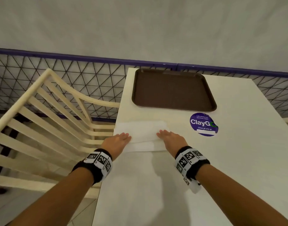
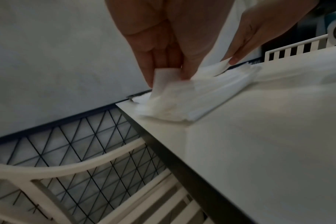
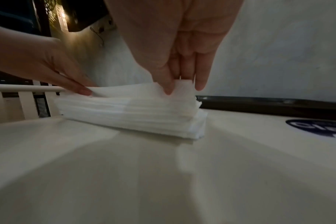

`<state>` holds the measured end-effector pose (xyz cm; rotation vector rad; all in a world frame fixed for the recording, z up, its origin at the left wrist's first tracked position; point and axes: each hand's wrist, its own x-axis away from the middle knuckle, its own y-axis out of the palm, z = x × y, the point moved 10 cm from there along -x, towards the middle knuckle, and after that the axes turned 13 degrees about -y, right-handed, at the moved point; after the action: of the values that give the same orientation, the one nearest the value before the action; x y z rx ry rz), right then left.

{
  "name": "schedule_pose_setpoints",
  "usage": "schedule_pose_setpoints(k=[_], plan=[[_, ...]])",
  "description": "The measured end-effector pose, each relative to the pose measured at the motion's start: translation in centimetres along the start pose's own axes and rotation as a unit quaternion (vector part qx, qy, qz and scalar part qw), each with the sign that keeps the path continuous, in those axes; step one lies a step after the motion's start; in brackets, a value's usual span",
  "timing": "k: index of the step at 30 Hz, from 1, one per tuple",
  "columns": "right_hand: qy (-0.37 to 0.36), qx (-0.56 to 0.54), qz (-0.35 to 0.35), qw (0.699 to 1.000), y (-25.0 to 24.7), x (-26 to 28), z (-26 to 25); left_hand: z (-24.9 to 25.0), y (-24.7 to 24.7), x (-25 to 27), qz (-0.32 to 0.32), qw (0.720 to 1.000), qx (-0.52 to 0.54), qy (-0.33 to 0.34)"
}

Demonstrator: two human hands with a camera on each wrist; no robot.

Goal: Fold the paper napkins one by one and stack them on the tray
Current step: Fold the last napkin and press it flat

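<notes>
So the setup was a cream desk (image 1: 238, 160) pushed up against a black wire fence with a purple rail, plain grey wall behind it, and a slatted cream chair (image 1: 47, 121) filling the left of the head view. Your brown tray (image 1: 172, 90) sat in the upper middle of that frame with nothing on it, so no napkin had made it over there yet. There was also a round purple ClayGo sticker (image 1: 203, 124) just below the tray's right corner.

The stack of napkins (image 1: 140, 132) sat in the middle of the frame, right at the desk's left edge, well short of the tray. Your left hand (image 1: 119, 139) had its grip clamped on the left end of the top napkin (image 3: 128, 89), thumb and fingers pinching a corner. Your right hand (image 1: 170, 137) did the same on the right end, with the sheet lifted a little off the pile.

What I'd have worried about:

- The stack looked thick and the sheets thin, so your pinch could easily have caught two or three layers instead of one. Hard to tell from the wrist views how many you actually had.
- The pile was hugging the desk edge on the left. A sideways tug while peeling could have dragged the lower napkins over the edge and onto the chair.
- Pulling unevenly with the two hands would likely have torn or creased the sheet, giving you a crooked fold.
- The layers already looked fanned out on the right side, so the pile could have slid apart more.
</notes>
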<state>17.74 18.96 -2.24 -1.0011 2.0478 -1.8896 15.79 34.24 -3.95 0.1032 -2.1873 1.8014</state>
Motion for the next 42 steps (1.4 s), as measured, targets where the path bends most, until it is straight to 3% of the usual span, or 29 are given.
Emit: schedule_pose_setpoints(k=[3, 6, 9, 12, 14, 16, 18, 20, 23, 26, 30, 33, 42], plan=[[0.000, -0.020, -0.017, 1.000, 1.3, 0.0, -0.2, 0.3, 0.6, 0.2, 0.025, 0.999, 0.036, 0.004], [0.002, -0.029, -0.011, 1.000, 1.4, 0.0, -0.1, 0.6, -0.3, 0.3, 0.094, 0.994, 0.052, 0.034], [0.004, -0.025, -0.010, 1.000, 1.4, 0.2, -0.1, 0.7, -0.1, 0.1, 0.095, 0.993, 0.061, 0.045], [-0.005, -0.020, -0.040, 0.999, 2.3, 0.4, -0.7, 1.0, -1.1, 1.0, 0.147, 0.983, 0.084, 0.071], [-0.011, -0.021, -0.052, 0.998, 2.7, 0.6, -1.1, 0.8, -0.6, 0.9, 0.103, 0.986, 0.123, 0.053], [-0.018, -0.014, -0.063, 0.998, 2.7, 0.8, -1.4, 0.5, 1.4, 0.7, 0.001, 0.996, 0.086, 0.017], [-0.024, 0.007, -0.081, 0.996, 2.4, 0.9, -1.7, 0.3, 1.5, 0.9, -0.037, 0.996, 0.083, 0.007], [-0.020, 0.011, -0.082, 0.996, 1.8, 0.7, -1.5, 0.1, 0.8, 0.9, -0.032, 0.995, 0.099, -0.007], [0.011, -0.030, -0.036, 0.999, -0.3, 0.2, -1.0, 0.0, -0.7, 1.3, 0.031, 0.992, 0.125, -0.008], [-0.005, -0.044, -0.019, 0.999, -1.5, -0.5, -1.7, 0.2, -2.0, 2.1, 0.077, 0.988, 0.133, -0.010], [-0.063, 0.008, -0.073, 0.995, -0.7, -1.2, -4.0, 1.9, -1.1, 2.1, 0.031, 0.997, 0.069, 0.001], [-0.056, -0.011, -0.112, 0.992, 1.2, -1.5, -3.7, 2.0, -0.5, 1.3, 0.000, 0.998, 0.061, -0.016], [-0.082, -0.033, -0.114, 0.990, 1.5, -1.6, -2.6, 0.6, -0.2, 0.0, -0.026, 0.994, 0.095, -0.051]])
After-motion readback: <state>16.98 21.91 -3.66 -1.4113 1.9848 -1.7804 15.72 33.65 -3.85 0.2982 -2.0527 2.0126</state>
